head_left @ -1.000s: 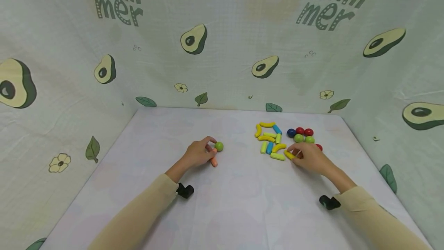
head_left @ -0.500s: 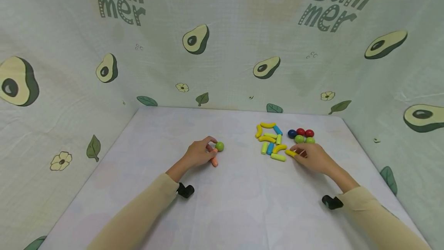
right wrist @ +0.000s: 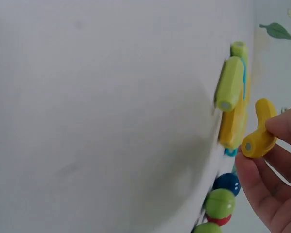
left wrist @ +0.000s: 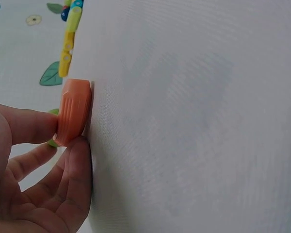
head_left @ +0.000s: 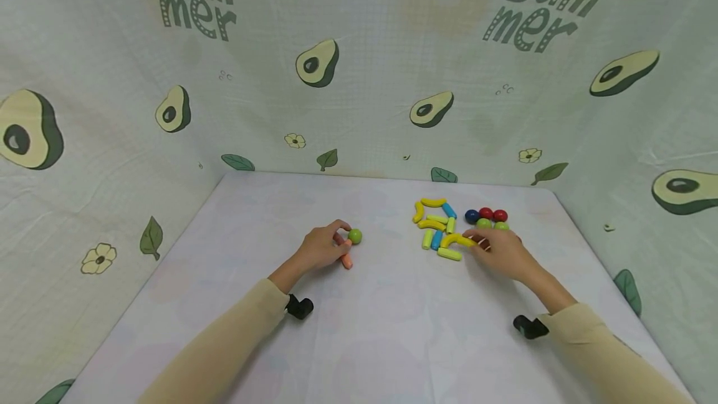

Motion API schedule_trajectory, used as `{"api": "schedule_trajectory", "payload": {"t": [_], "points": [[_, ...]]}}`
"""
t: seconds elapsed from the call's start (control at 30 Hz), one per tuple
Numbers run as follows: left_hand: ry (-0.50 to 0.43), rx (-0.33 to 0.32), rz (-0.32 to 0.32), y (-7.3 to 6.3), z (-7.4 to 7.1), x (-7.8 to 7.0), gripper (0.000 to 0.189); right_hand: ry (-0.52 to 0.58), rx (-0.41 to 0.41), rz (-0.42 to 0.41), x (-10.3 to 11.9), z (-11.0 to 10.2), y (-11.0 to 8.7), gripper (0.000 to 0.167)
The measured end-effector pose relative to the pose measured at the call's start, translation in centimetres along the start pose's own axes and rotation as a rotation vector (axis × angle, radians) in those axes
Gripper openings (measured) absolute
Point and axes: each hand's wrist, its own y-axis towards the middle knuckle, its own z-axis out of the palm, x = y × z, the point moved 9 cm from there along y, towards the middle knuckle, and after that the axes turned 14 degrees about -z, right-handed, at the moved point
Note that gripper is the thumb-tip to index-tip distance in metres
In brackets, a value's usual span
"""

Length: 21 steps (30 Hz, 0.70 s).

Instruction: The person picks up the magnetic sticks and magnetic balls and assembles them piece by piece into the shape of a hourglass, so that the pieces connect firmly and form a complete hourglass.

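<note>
My left hand (head_left: 321, 247) pinches a curved orange stick (left wrist: 75, 109) between thumb and finger, low over the table. Just beyond its fingertips lies a green ball (head_left: 355, 236). On the right, my right hand (head_left: 501, 253) pinches a curved yellow stick (right wrist: 261, 133) between thumb and fingers. In the right wrist view this stick appears raised off the tabletop, its end facing the camera. Seen from the head, it overlaps the end of another yellow stick (head_left: 449, 240) lying in a group. A lime-green stick (head_left: 449, 254) lies at the group's near side.
More sticks lie in the group, among them a blue stick (head_left: 449, 209) and a yellow one (head_left: 433, 202). Behind my right hand cluster a dark blue ball (head_left: 472, 216), red balls (head_left: 500, 216) and green balls (head_left: 483, 223). Avocado-printed cloth (head_left: 359, 136) walls the table (head_left: 370, 329).
My right hand has shifted the yellow stick a little away from me and turned it, so it now overlaps the lying yellow stick. My left hand stays in place.
</note>
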Motion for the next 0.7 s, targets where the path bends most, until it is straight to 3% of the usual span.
{"api": "schedule_trajectory", "payload": {"t": [0.23, 0.7], "points": [[0.004, 0.004, 0.002, 0.1, 0.0, 0.0, 0.036, 0.060, 0.004, -0.064, 3.7, 0.5, 2.3, 0.027], [0.006, 0.009, 0.000, 0.4, 0.1, 0.2, 0.037, 0.234, 0.065, -0.097, 8.3, 5.0, 9.0, 0.028]]}}
